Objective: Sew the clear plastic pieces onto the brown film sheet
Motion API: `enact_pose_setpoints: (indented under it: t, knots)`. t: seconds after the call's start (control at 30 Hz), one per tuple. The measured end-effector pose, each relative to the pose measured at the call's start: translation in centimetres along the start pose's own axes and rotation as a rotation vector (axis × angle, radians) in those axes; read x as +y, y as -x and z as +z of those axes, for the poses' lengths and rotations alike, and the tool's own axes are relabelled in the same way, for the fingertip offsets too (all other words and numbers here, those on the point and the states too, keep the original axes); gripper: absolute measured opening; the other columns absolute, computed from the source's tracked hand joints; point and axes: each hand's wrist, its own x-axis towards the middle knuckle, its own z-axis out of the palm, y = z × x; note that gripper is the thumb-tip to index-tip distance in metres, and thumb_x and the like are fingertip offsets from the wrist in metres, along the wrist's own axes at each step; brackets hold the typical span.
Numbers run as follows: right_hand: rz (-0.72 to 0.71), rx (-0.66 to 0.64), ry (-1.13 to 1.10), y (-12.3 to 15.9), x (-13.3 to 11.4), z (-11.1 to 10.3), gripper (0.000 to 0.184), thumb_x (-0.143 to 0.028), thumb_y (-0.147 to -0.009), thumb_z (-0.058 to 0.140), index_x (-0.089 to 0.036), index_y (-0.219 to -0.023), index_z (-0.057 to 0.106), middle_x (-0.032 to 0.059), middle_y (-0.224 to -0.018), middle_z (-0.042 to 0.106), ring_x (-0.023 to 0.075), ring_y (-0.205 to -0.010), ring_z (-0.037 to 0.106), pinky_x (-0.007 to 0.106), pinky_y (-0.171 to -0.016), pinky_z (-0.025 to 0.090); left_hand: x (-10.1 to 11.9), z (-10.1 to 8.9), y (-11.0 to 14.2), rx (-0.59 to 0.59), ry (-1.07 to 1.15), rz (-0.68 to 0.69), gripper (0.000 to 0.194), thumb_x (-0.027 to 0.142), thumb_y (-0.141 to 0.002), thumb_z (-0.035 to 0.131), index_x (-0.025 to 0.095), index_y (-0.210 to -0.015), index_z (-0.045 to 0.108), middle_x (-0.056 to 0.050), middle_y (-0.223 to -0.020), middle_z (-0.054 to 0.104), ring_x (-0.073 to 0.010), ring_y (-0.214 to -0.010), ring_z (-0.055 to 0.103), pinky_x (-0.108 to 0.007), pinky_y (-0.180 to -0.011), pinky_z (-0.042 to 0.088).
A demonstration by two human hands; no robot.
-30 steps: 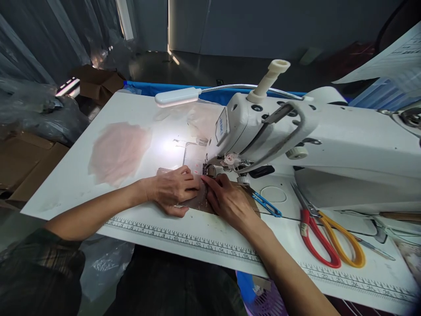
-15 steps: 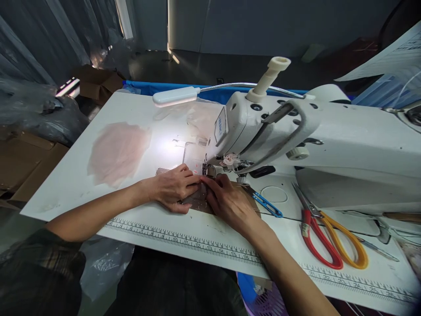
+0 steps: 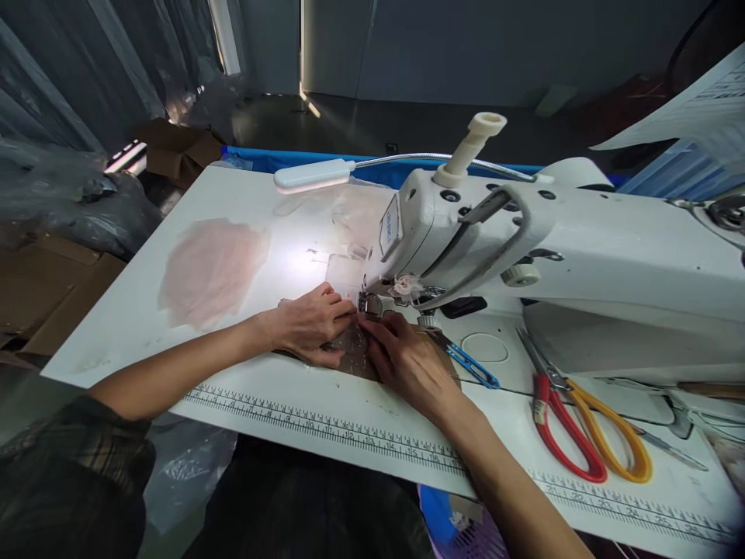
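Observation:
A white sewing machine [image 3: 524, 233] stands on a white table [image 3: 250, 202]. Under its presser foot [image 3: 368, 304] lies a small piece of brownish sheer fabric [image 3: 352, 353]. My left hand [image 3: 311, 322] rests on the fabric's left side, fingers curled and pressed together, fingertips close to the foot. My right hand [image 3: 404, 361] lies on the fabric's right side, fingers pressing it down just in front of the needle. The two hands almost touch at the fingertips. Most of the fabric is hidden under them.
A pale pink fabric stack [image 3: 213, 268] lies at the table's left. A lit gooseneck lamp [image 3: 314, 175] hangs above. Blue thread snips [image 3: 471, 365] and red and yellow scissors [image 3: 587, 423] lie to the right. A printed ruler [image 3: 326, 427] runs along the front edge.
Both hands have crept slightly away from me toward the presser foot with the fabric. The view has shifted a little.

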Motion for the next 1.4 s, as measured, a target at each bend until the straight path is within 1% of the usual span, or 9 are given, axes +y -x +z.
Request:
enact_pose_setpoints:
  t: [0.3, 0.4, 0.6, 0.7, 0.8, 0.93, 1.1, 1.27, 1.4]
  knots:
    - [0.060, -0.099, 0.046, -0.6, -0.1, 0.1, 0.043, -0.020, -0.094, 0.039, -0.018, -0.130, 0.060, 0.0148, -0.105, 0.066, 0.0180, -0.069, 0.063, 0.030, -0.061, 0.051, -0.5, 0.2, -0.2, -0.030, 0.000, -0.047, 0.056, 0.052, -0.090, 0.042, 0.006, -0.113, 0.064, -0.015, -0.109, 0.060, -0.0235, -0.083, 0.051, -0.040, -0.081, 0.039]
    - [0.090, -0.104, 0.000, -0.6, 0.2, 0.0, 0.042, -0.024, -0.094, 0.039, -0.020, -0.130, 0.061, 0.0147, -0.104, 0.068, 0.0198, -0.072, 0.065, 0.031, -0.063, 0.052, -0.6, 0.1, -0.3, -0.037, -0.009, -0.070, 0.058, 0.054, -0.090, 0.042, 0.007, -0.115, 0.063, -0.015, -0.112, 0.059, -0.0236, -0.083, 0.051, -0.040, -0.082, 0.039]
    - [0.194, 0.003, -0.365, -0.2, 1.7, -1.1, 0.038, -0.031, -0.094, 0.039, -0.018, -0.114, 0.069, 0.0085, -0.095, 0.072, 0.0175, -0.068, 0.065, 0.030, -0.067, 0.054, -0.7, 0.2, -0.4, -0.046, -0.056, -0.101, 0.063, 0.058, -0.090, 0.041, 0.005, -0.118, 0.060, -0.016, -0.114, 0.057, -0.0239, -0.084, 0.051, -0.040, -0.080, 0.036]
    - [0.272, -0.056, -0.584, -0.3, 2.7, -1.6, 0.040, -0.045, -0.094, 0.042, -0.018, -0.094, 0.071, 0.0058, -0.076, 0.071, 0.0171, -0.062, 0.064, 0.029, -0.063, 0.054, -0.8, 0.3, -0.5, -0.050, -0.051, -0.101, 0.064, 0.060, -0.090, 0.040, 0.006, -0.119, 0.060, -0.015, -0.112, 0.057, -0.0239, -0.085, 0.050, -0.040, -0.080, 0.035]
    - [0.348, -0.113, -0.815, -0.9, 3.5, -1.5, 0.048, -0.059, -0.090, 0.045, -0.017, -0.083, 0.068, 0.0054, -0.067, 0.069, 0.0181, -0.060, 0.065, 0.029, -0.062, 0.057, -1.0, 0.3, -0.5, -0.052, -0.036, -0.106, 0.065, 0.061, -0.089, 0.041, 0.006, -0.117, 0.060, -0.014, -0.110, 0.057, -0.0239, -0.084, 0.049, -0.040, -0.078, 0.034]
    - [0.497, -0.066, -0.955, -1.4, 3.6, -1.1, 0.056, -0.073, -0.078, 0.054, -0.018, -0.077, 0.065, 0.0066, -0.065, 0.068, 0.0196, -0.057, 0.067, 0.032, -0.060, 0.059, -1.0, 0.3, -0.6, -0.050, -0.012, -0.131, 0.065, 0.061, -0.089, 0.042, 0.005, -0.117, 0.060, -0.014, -0.111, 0.056, -0.0234, -0.085, 0.049, -0.040, -0.077, 0.034]
    - [0.556, 0.016, -1.087, -0.6, 3.1, -1.0, 0.054, -0.067, -0.068, 0.071, -0.021, -0.093, 0.062, 0.0086, -0.085, 0.074, 0.0256, -0.076, 0.073, 0.037, -0.070, 0.062, -1.0, 0.2, -0.5, -0.058, 0.010, -0.152, 0.066, 0.063, -0.088, 0.041, 0.007, -0.119, 0.058, -0.015, -0.113, 0.055, -0.0243, -0.088, 0.049, -0.039, -0.079, 0.035]
    - [0.686, 0.108, -1.162, -0.1, 3.4, 0.2, 0.042, -0.053, -0.074, 0.072, -0.023, -0.100, 0.059, 0.0042, -0.079, 0.073, 0.0253, -0.076, 0.074, 0.041, -0.078, 0.063, -1.0, 0.2, -0.3, -0.052, 0.037, -0.192, 0.069, 0.063, -0.088, 0.043, 0.006, -0.125, 0.054, -0.017, -0.120, 0.054, -0.0265, -0.095, 0.052, -0.042, -0.086, 0.036]
    - [0.752, 0.175, -1.267, -0.2, 3.6, 0.9, 0.032, -0.039, -0.074, 0.071, -0.023, -0.098, 0.058, 0.0034, -0.091, 0.072, 0.0225, -0.080, 0.074, 0.039, -0.087, 0.061, -1.2, 0.7, -0.1, -0.020, 0.116, -0.230, 0.070, 0.061, -0.089, 0.047, 0.008, -0.134, 0.047, -0.017, -0.127, 0.052, -0.0295, -0.106, 0.053, -0.051, -0.099, 0.033]
